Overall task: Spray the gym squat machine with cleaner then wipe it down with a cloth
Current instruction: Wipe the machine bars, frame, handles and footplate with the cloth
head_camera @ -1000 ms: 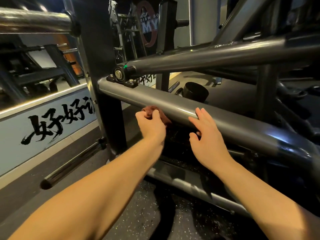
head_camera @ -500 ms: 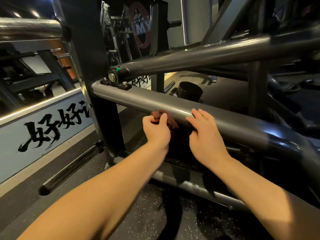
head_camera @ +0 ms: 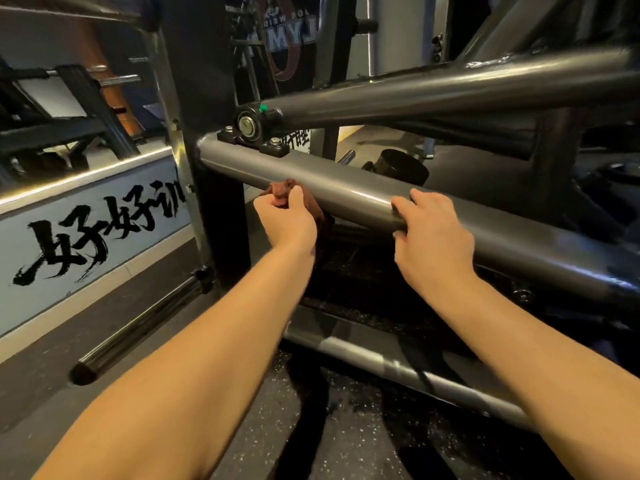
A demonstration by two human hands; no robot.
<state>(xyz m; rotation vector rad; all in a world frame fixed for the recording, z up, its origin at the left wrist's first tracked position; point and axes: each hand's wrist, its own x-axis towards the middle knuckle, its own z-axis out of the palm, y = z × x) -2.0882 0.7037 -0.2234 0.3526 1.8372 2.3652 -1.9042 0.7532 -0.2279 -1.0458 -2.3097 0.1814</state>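
The squat machine [head_camera: 450,95] fills the view, its slanted grey tube [head_camera: 346,197] running across the middle. The right hand [head_camera: 434,240] rests on the tube's near side, fingers [head_camera: 403,205] loosely bent along the metal and holding nothing. Just left of it, the left hand [head_camera: 285,225] grips a bunched brown cloth [head_camera: 282,188] in curled fingers, pressed against the tube's lower edge.
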